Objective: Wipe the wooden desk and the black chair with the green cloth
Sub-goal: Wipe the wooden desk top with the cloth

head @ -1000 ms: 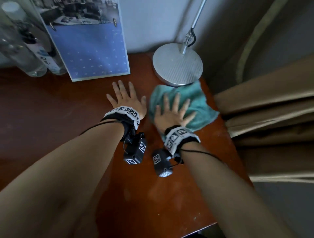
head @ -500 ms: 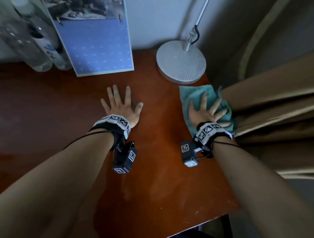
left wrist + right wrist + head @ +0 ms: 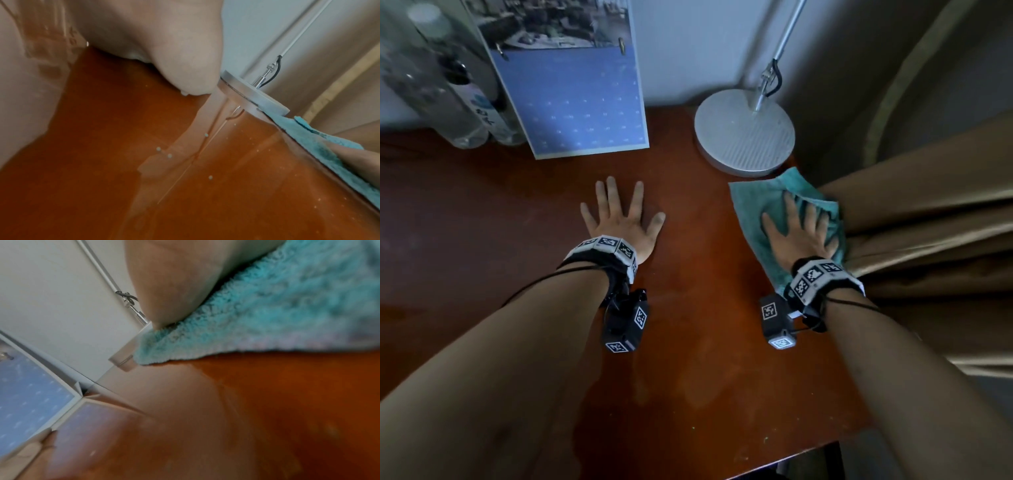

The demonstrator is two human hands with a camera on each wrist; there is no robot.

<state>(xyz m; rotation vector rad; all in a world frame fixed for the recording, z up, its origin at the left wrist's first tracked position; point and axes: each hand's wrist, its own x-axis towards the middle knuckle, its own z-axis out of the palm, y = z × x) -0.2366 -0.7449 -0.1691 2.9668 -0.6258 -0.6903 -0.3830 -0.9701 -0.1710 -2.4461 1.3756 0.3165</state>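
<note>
The green cloth (image 3: 753, 205) lies flat on the reddish wooden desk (image 3: 688, 359) at its right edge, just in front of the lamp base. My right hand (image 3: 799, 229) presses down on the cloth (image 3: 267, 308) with fingers spread and straight. Flat on the bare desk (image 3: 102, 162) to the left rests my left hand (image 3: 619, 219), fingers spread, holding nothing. The cloth (image 3: 320, 146) shows as a thin strip at the right of the left wrist view. The black chair is mostly out of view.
A round silver lamp base (image 3: 744, 133) with its pole stands at the back right, touching the cloth's far corner. A blue calendar (image 3: 575, 102) and clear bottles (image 3: 441, 92) stand along the back wall. Tan curtains (image 3: 928, 222) hang against the desk's right edge.
My right hand has slid the cloth from beside the left hand over to the desk's right edge. The left hand has stayed flat on the desk.
</note>
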